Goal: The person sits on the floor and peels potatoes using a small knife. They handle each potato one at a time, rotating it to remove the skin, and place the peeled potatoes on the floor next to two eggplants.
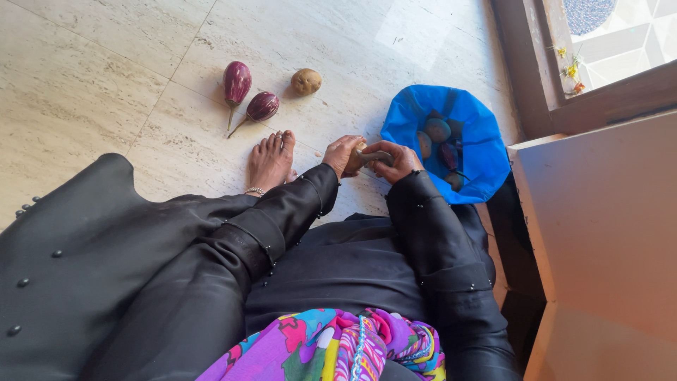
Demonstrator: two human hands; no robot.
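Two hands meet over the floor in front of me: my left hand is closed around a potato, and my right hand grips a peeler laid against it. Just right of my hands sits one blue bag, open, with several vegetables inside; I cannot count them surely. Beyond my left hand lie two purple aubergines and one loose potato, well apart from my grip. My bare foot rests beside my left hand. One wooden door frame stands past the bag.
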